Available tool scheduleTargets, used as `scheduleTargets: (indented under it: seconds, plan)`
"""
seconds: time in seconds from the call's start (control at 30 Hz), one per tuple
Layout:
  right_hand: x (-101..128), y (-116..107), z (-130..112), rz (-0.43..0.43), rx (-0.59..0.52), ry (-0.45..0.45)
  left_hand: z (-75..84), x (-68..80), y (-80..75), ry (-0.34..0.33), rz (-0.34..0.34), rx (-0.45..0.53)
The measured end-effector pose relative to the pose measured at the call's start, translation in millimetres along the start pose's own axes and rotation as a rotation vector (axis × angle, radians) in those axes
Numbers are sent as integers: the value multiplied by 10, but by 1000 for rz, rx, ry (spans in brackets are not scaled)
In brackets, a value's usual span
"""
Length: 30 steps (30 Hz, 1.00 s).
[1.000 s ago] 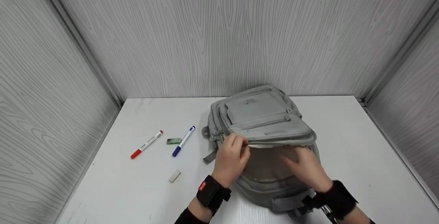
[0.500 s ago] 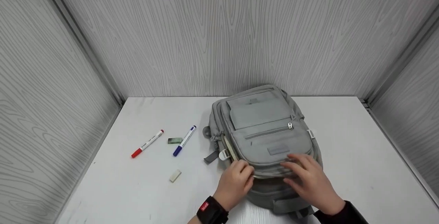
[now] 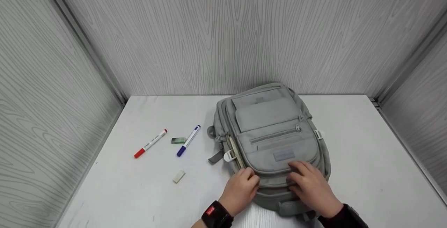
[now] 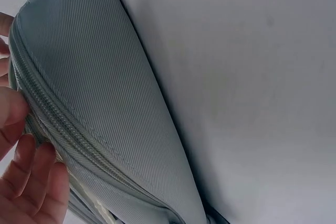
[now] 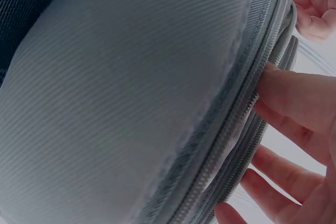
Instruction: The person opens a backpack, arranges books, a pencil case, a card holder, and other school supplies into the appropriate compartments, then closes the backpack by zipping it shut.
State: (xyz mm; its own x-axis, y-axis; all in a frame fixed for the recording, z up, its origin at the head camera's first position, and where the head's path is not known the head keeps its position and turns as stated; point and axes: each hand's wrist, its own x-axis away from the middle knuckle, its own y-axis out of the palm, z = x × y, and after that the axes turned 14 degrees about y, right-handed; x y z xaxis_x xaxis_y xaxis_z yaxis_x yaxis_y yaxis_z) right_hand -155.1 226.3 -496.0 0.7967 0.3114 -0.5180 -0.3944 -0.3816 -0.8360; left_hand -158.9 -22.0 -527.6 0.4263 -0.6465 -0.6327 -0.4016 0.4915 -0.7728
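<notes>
White tabletop [image 3: 363,158]; grey wood-grain panels [image 3: 223,36] behind, left, right.

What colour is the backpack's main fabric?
Grey. The backpack shows best in the head view, with most of its front in sight.

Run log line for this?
left hand: grips backpack | right hand: touches backpack | backpack: partly unzipped | red marker, blue marker: on table

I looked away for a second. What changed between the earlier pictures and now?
The front flap of the backpack, lifted a second ago, has come down toward the near side, mostly covering the opening. The left hand came with it, gripping its edge; the right hand, then over the opening, now touches it. The red marker, blue marker, green block and pale block stayed put.
</notes>
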Motion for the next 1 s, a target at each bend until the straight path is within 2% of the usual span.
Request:
scheduleTargets:
  seconds: [0.23, 0.4, 0.53, 0.6, 0.7, 0.77, 0.83, 0.93, 1.0]
  plan:
    - [5, 17, -11, 5, 11, 27, -19, -24, -16, 0, -10, 47]
    - [25, 37, -20, 2, 12, 47, -121, -17, -72, -44, -45, 151]
    - [37, 50, -10, 4, 6, 48, -402, -60, -107, -142, -30, 160]
    - [35, 46, 4, 13, 5, 43, -635, -125, -113, -184, 5, 97]
    - [40, 41, 23, 23, 5, 37, -1026, -243, -127, -265, 11, -14]
    - [45, 39, 30, 32, 2, 32, -1260, -301, -124, -312, -42, -79]
    - [55, 36, 32, 39, -1, 30, -1427, -335, -113, -356, -142, -110]
    - [70, 24, 23, 42, -6, 30, -1566, -345, -75, -370, -302, -128]
    - [75, 13, 18, 38, -7, 38, -1605, -340, -38, -356, -362, -153]
